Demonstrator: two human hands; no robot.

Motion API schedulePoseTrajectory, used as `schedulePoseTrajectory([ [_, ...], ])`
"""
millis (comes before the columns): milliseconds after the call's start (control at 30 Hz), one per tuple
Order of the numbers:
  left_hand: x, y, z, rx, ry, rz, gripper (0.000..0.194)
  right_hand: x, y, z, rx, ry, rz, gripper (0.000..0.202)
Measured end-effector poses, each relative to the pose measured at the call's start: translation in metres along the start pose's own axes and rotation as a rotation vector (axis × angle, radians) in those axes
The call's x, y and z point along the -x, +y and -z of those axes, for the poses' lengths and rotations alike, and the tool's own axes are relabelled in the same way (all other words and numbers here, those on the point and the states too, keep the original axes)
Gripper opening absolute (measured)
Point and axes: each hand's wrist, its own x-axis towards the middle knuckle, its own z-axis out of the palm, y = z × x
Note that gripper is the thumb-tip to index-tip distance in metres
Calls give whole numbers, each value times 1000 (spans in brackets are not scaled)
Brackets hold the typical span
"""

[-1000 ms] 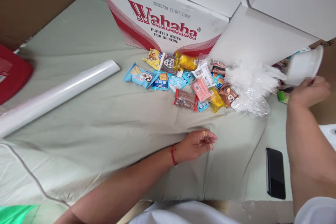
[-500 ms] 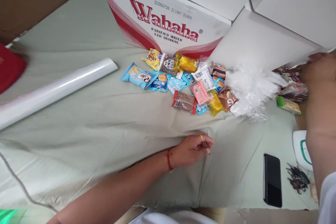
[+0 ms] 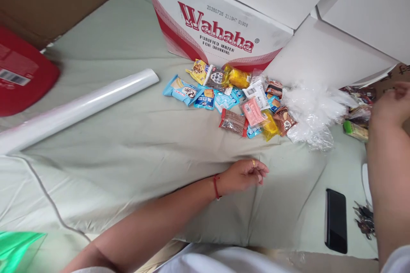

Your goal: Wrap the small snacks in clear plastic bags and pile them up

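My left hand (image 3: 248, 175), with a gold ring and a red cord bracelet (image 3: 215, 187), rests on the pale green cloth (image 3: 179, 153). Its fingers are loosely curled and nothing shows in them. Above it lies a spread of small wrapped snacks: a brown red-edged packet (image 3: 233, 122), a pink packet (image 3: 252, 111), a blue packet (image 3: 182, 90) and several others. Crumpled clear plastic bags (image 3: 315, 108) lie to their right. At the right edge, my right hand (image 3: 392, 100) is raised near more wrapped snacks (image 3: 356, 130); it is blurred and partly cut off, so its fingers are unclear.
A white and red water carton (image 3: 221, 25) stands behind the snacks, beside white boxes (image 3: 326, 55). Leftward lie a white roll (image 3: 83, 104), a red container (image 3: 25, 72) and a cable (image 3: 45, 192). A black phone (image 3: 336, 221) and keys (image 3: 364, 220) lie at lower right.
The view has shifted left, so most things appear farther right. My right hand sits lower in the picture and more of its fingers show. My left hand stays curled on the cloth.
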Motion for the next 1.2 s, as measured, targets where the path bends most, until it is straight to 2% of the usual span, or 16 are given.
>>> schedulePoseTrajectory([
  [67,-2,4,2,73,-19,31,29,34,-15,8,-88,162,-237,22],
  [133,-2,9,4,149,-17,56,26,83,-39,19,-301,183,-394,22],
  [167,-1,12,4,184,-9,66,24,110,-54,26,-363,155,-393,21],
  [233,1,17,5,239,0,72,16,162,-84,41,-397,48,-266,20],
  [333,3,23,6,280,-46,80,6,214,-116,56,-252,-184,-67,26],
  [400,3,24,6,300,-72,80,4,228,-123,58,-128,-220,-23,31],
  [467,3,24,6,303,-66,71,5,229,-120,51,-20,-175,-42,41],
  [533,2,24,6,300,-49,59,7,225,-115,42,61,-229,-94,50],
  [633,1,25,7,306,-33,45,11,224,-112,37,72,-346,-153,33],
  [733,3,30,5,304,-27,45,26,237,-126,51,-179,-153,-229,26],
  [800,4,33,3,265,21,16,42,254,-145,63,-479,-131,-333,26],
  [867,4,36,1,189,100,-48,61,276,-166,70,-698,-273,-410,25],
  [967,1,33,-2,78,192,-134,79,307,-192,68,-693,-530,-409,25],
  [1033,-2,30,0,45,246,-151,67,321,-200,62,-680,-593,-436,25],
  [1100,-5,28,4,59,300,-157,50,326,-200,56,-785,-558,-529,26],
  [1200,-6,31,13,152,335,-143,39,323,-187,52,-987,-517,-731,31],
])
